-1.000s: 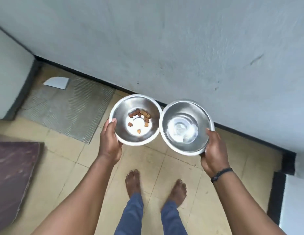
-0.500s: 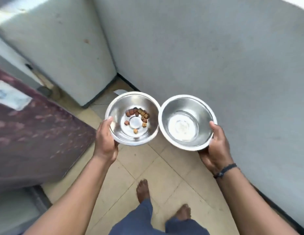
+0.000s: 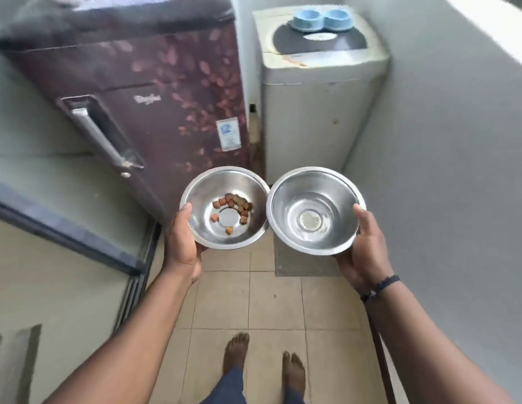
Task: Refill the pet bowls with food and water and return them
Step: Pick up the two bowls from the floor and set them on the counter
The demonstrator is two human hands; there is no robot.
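Left hand (image 3: 181,246) gripping kibble bowl (image 3: 225,228), right hand (image 3: 364,252) gripping empty bowl (image 3: 315,182), fingers hidden beneath both

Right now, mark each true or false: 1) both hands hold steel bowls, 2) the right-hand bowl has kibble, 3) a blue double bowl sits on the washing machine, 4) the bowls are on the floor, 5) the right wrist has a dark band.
1) True: the left hand grips the kibble bowl, the right hand the other bowl.
2) False: the kibble lies in the left-hand bowl.
3) True: the blue double bowl is on the washing machine.
4) False: both are held above the floor.
5) True: wristband.
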